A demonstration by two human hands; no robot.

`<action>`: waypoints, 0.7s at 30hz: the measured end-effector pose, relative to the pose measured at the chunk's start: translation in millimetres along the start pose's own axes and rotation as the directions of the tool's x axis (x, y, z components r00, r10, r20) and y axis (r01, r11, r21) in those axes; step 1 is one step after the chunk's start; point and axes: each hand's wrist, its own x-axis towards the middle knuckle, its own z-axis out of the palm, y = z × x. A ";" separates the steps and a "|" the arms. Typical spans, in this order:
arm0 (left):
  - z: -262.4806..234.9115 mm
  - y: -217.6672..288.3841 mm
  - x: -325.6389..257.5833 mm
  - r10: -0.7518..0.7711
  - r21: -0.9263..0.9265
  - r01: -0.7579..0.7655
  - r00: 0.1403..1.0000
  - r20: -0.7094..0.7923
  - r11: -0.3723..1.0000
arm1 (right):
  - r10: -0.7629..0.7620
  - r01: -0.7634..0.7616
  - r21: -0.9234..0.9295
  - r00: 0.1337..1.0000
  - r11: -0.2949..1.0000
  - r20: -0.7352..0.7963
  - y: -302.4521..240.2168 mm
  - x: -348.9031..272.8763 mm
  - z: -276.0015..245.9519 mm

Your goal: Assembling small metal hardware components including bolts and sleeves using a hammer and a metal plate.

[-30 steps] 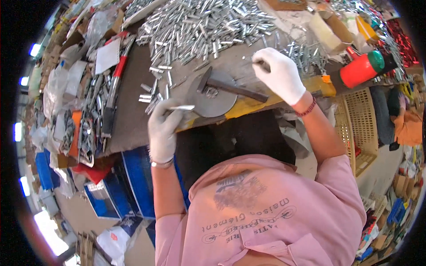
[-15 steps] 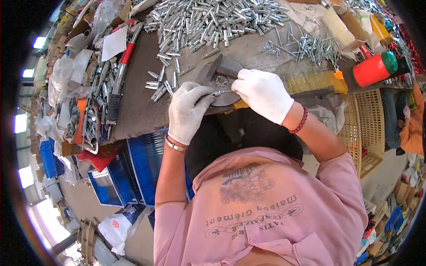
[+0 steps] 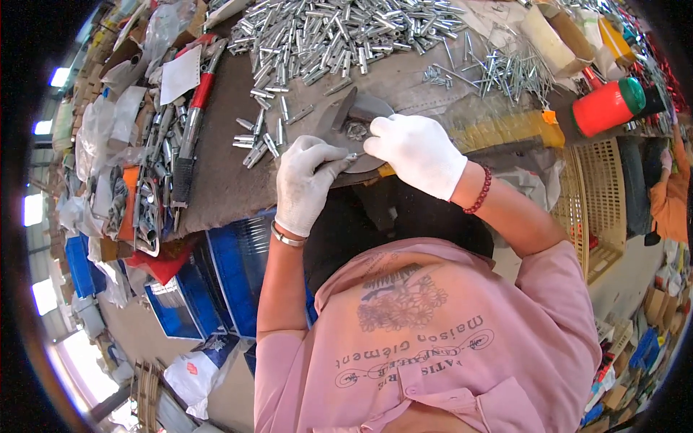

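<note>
Both of my hands wear white gloves and meet over a round metal plate (image 3: 369, 163) at the bench edge. My left hand (image 3: 303, 184) pinches a small silvery metal sleeve (image 3: 351, 156) between thumb and fingers, mostly covered by the glove. At the sleeve's end, my right hand (image 3: 419, 155) is closed on a thin metal pin, nearly hidden by the fingertips. Just beyond lies a hammer (image 3: 347, 110) on the plate, its handle running toward my right hand. Several loose metal sleeves (image 3: 256, 141) lie left of the plate.
A large heap of metal sleeves (image 3: 325, 36) covers the far bench. Thin metal pins (image 3: 512, 68) are piled at far right, near a red bottle with a green end (image 3: 608, 107). Tools and bags crowd the left. Blue crates (image 3: 242, 267) and a yellow basket (image 3: 603, 195) stand below.
My right hand has moved slightly left, closer to my left hand, and the length of pin showing between them is shorter. The hammer has stayed on the plate.
</note>
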 end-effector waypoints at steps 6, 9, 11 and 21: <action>-4.0 11.8 0.9 0.032 0.110 -0.033 0.999 0.008 0.993 | 0.078 -0.074 0.052 0.995 0.996 -0.066 -0.9 -6.6 -0.7; -5.8 15.0 -0.5 0.064 0.120 -0.064 0.998 0.001 0.991 | 0.220 -0.246 -0.117 0.955 0.962 -0.196 31.6 -17.8 -13.8; -7.1 17.2 -1.2 0.071 0.132 -0.069 0.997 -0.007 0.989 | 0.400 -0.443 -0.178 0.886 0.879 -0.232 64.1 -27.5 -33.9; -3.3 16.7 0.0 0.108 0.136 -0.102 0.993 -0.039 0.985 | 0.537 -0.519 -0.353 0.842 0.779 -0.054 129.1 -33.3 -27.8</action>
